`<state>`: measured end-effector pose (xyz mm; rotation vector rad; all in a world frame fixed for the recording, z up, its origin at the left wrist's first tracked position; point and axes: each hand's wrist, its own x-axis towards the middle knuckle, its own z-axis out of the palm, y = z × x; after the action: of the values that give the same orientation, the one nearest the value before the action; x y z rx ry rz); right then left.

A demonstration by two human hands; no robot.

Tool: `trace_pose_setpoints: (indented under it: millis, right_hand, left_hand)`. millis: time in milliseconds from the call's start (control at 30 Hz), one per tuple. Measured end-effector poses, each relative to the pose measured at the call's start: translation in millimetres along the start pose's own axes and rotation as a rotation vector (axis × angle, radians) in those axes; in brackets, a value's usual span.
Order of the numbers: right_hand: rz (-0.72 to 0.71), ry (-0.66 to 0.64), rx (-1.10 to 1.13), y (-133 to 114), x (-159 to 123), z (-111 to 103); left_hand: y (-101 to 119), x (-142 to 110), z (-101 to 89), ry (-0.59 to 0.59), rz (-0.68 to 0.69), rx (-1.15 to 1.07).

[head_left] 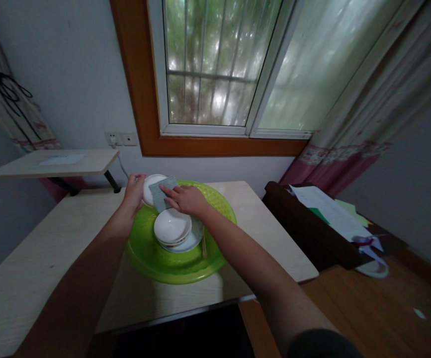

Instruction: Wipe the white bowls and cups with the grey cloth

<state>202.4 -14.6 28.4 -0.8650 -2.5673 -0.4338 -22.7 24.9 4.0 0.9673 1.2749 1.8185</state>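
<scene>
My left hand point(136, 189) grips the left rim of a small white plate point(149, 191), which is tilted up over the far left part of a green basin point(144, 258). In my right hand point(185, 197) is a grey-green cloth point(159, 195), pressed flat against the plate's face. Just below the cloth sits a white bowl point(172, 225), stacked on another bowl and a larger plate point(191, 242) in the basin. Chopsticks point(204, 247) lie at the right side of that stack.
The basin rests on a pale wooden table point(271, 233). A raised shelf point(84, 161) stands at the back left, below wall sockets point(121, 139). Behind is a window point(215, 74). To the right, a dark brown cabinet point(293, 219) carries papers point(330, 214).
</scene>
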Motion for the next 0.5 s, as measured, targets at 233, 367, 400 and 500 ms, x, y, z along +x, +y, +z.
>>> trace_pose_setpoints:
  millis: [233, 367, 400, 500]
  right_hand:
    - [-0.065, 0.05, 0.004, 7.5, -0.2, 5.5]
    - [-0.096, -0.002, 0.014, 6.5, 0.6, 6.6]
    - [-0.11, -0.004, 0.019, 6.4, 0.5, 6.0]
    - [-0.147, 0.055, 0.057, 7.2, 0.1, 3.5]
  left_hand:
    - [2.3, -3.1, 0.9, 0.003, 0.018, -0.01]
    - [-0.7, -0.9, 0.4, 0.003, 0.038, 0.009]
    - [-1.0, -0.8, 0.2, 0.0, 0.039, 0.008]
    - [-0.4, -1.8, -0.1, 0.002, 0.044, -0.001]
